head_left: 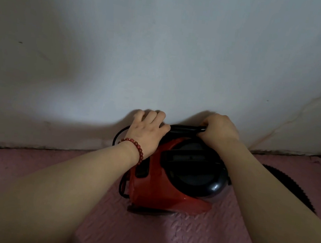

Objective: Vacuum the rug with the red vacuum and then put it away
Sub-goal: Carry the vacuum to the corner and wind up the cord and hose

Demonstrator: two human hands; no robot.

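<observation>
Left hand (146,128): the fingers (153,115) are open and loosely spread. They lie over the rear top edge of the red vacuum (155,186), with the tips at or against the wall (165,50); I cannot tell which. The thumb reaches right, toward the black cord (185,128). This hand grips nothing. A red bead bracelet (138,150) sits on the wrist.

Right hand (220,129): the fingers are curled closed and pinch the black cord, which runs as a glossy bunch of strands across the back of the vacuum between my two hands. The fingertips themselves are tucked under and hidden.

Red vacuum: it rests on the pink foam mat (160,239), close against the base of the wall, directly in front of me between my forearms. Its round black lid (192,170) faces up, with a recessed handle across the middle.

Surroundings: more loops of cord show at the vacuum's left side, one near the wall and one lower down beside the red shell. A black ribbed hose (282,178) curves away on the mat to the right, passing behind my right forearm. The wall stands immediately behind the vacuum and leaves little room for my hands at its rear. A second wall face meets it in the right corner.
</observation>
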